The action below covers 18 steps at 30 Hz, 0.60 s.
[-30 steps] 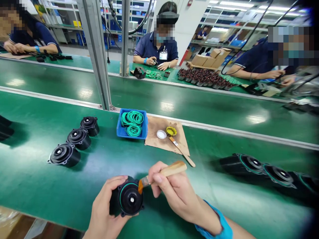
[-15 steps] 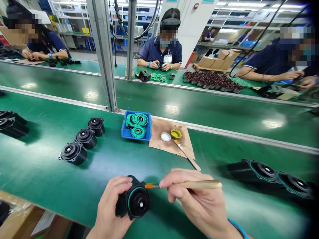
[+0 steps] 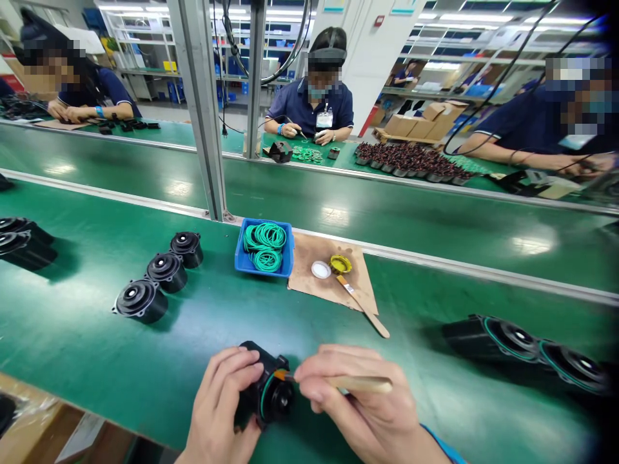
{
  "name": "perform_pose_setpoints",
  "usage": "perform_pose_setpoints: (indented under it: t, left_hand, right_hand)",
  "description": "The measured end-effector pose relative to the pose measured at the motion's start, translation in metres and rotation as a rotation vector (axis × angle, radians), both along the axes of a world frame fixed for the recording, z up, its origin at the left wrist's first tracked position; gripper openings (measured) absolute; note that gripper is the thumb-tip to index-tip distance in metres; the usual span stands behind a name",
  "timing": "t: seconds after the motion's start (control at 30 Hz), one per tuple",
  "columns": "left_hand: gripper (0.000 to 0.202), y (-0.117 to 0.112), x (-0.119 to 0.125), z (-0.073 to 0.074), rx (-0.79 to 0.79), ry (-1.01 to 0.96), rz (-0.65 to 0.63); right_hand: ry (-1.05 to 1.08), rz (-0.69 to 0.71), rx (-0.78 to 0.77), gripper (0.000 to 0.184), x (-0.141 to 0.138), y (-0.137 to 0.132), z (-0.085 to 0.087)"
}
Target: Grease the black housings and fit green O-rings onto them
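Note:
My left hand (image 3: 225,403) is wrapped round a black round housing (image 3: 254,361) with a green sealing ring (image 3: 265,394) about its stepped end. The housing is tilted, with that end turned toward the right. In my right hand (image 3: 360,399) is a small brush (image 3: 365,383) with a pale wooden handle, pinched near its ferrule. Its orange-brown bristles touch the housing at the green ring. Beyond my hands, a second brush (image 3: 362,306) lies partly on a stained cardboard sheet (image 3: 309,293), near a yellow cap-like dish (image 3: 340,264) and a white round lid (image 3: 321,269).
A blue bin (image 3: 264,270) of green rings stands left of the cardboard. Three black housings (image 3: 140,303) sit in a row at left; ringed housings (image 3: 512,341) lie at right. A metal post (image 3: 198,109) rises behind. Co-workers (image 3: 312,96) sit across the bench.
The housing has turned further to the right in my left hand. My right hand has come left and slightly down, bringing the bristles from the housing's upper edge onto the ring.

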State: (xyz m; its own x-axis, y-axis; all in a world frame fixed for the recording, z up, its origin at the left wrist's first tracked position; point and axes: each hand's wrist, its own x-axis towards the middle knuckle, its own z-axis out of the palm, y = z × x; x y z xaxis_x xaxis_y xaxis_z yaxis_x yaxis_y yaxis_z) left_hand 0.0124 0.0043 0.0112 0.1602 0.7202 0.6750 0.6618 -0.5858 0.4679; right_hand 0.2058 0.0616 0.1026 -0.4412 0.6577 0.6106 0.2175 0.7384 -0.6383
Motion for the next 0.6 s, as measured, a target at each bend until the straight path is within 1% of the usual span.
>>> perform_pose_setpoints:
  t: [0.13,0.23,0.33,0.43,0.53,0.6]
  left_hand:
    - [0.036,-0.002,0.0,0.001,-0.012,0.037,0.029]
    - [0.036,-0.003,0.003,0.006,-0.007,0.039,0.06]
    - [0.036,-0.003,0.007,0.013,0.001,0.029,0.074]
    - [0.038,-0.004,0.008,0.016,0.005,0.024,0.073]
    - [0.038,-0.005,0.007,0.016,-0.005,0.019,0.062]
    - [0.037,-0.006,0.004,0.016,-0.019,0.022,0.06]
  right_hand:
    - [-0.037,-0.022,0.038,0.021,0.002,-0.001,0.003]
    - [-0.033,-0.021,0.065,0.022,0.002,-0.001,0.004]
    - [-0.023,0.03,-0.004,0.023,0.001,-0.004,0.003]
    - [-0.016,0.095,-0.061,0.025,0.0,-0.011,0.003]
    - [-0.022,0.167,-0.075,0.023,0.0,-0.017,0.003]
    - [-0.046,0.214,-0.051,0.023,0.0,-0.019,0.001]
